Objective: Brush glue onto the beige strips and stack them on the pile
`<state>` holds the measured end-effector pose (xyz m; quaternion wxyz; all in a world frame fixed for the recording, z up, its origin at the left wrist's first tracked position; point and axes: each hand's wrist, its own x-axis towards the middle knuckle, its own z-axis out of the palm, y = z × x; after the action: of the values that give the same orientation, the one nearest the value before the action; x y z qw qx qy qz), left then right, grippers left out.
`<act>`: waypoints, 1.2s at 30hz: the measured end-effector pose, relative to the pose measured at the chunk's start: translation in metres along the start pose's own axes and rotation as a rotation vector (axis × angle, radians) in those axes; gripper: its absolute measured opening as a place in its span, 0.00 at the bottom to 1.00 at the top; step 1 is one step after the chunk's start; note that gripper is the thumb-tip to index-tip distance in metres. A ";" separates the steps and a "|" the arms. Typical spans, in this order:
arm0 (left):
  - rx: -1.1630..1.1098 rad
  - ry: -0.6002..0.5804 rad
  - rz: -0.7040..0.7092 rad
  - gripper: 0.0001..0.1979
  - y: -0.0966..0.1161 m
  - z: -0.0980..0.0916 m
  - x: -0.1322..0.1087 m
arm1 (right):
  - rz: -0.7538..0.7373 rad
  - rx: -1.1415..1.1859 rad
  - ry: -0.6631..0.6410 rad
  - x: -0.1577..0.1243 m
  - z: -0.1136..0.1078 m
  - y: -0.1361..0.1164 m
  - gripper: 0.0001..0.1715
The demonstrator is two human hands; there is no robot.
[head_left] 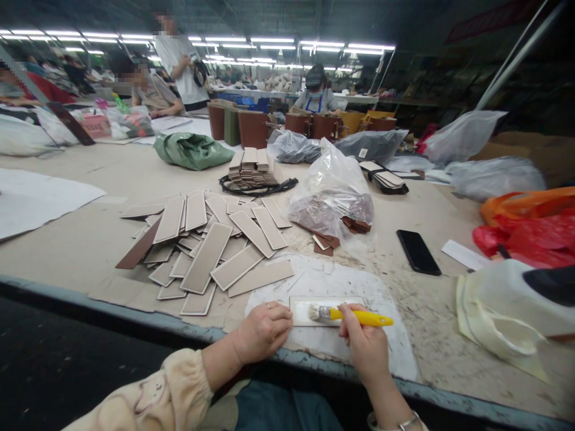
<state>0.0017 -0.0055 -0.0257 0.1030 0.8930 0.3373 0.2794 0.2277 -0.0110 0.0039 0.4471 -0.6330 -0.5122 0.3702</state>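
Observation:
A paintbrush [359, 316] with a yellow handle is gripped in my right hand [366, 341], fingers closed round the handle. Its pale bristles rest on a flat rectangular piece [345, 302] that looks wet and whitish. At that piece's left end my left hand [265, 328] lies with curled fingers, pressing the end; the fingertips are partly hidden. Under the piece is a white, stained sheet [381, 293] near the table edge. Left of it spreads a heap of similar beige rectangular pieces [209, 257] with pale borders, overlapping at many angles.
Behind the heap stands a stack of beige pieces [254, 167]. A clear plastic bag [335, 185] holds brown pieces. To the right are a black phone [417, 251], a cut-open white plastic container [507, 305] and a red bag [534, 233]. Several people work beyond the table.

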 end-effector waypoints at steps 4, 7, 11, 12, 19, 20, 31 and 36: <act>0.024 0.008 -0.015 0.08 0.001 0.000 0.000 | 0.027 0.094 -0.097 -0.002 0.011 -0.002 0.25; 0.040 0.006 -0.030 0.09 0.001 0.000 -0.001 | 0.001 0.053 -0.077 0.001 0.013 -0.003 0.25; 0.046 0.001 -0.031 0.09 0.001 0.000 -0.002 | 0.042 0.044 -0.033 0.004 0.006 -0.005 0.24; 0.046 -0.003 -0.032 0.09 0.002 0.000 -0.002 | 0.062 0.083 -0.038 0.004 0.006 -0.005 0.24; 0.041 -0.024 -0.021 0.09 0.003 -0.002 0.002 | -0.005 0.077 -0.142 0.011 0.016 0.004 0.24; 0.037 -0.022 -0.018 0.09 0.003 -0.002 0.002 | -0.017 0.038 -0.137 0.014 0.013 0.006 0.25; 0.021 -0.045 -0.031 0.09 0.003 -0.002 0.003 | 0.010 0.076 -0.071 0.014 0.014 0.002 0.24; 0.036 -0.074 -0.021 0.07 0.002 -0.003 0.003 | 0.050 -0.019 -0.047 0.021 -0.003 0.007 0.25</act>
<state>0.0035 -0.0049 -0.0214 0.1021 0.9008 0.3477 0.2391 0.2365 0.0082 -0.0016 0.4194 -0.6412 -0.5099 0.3911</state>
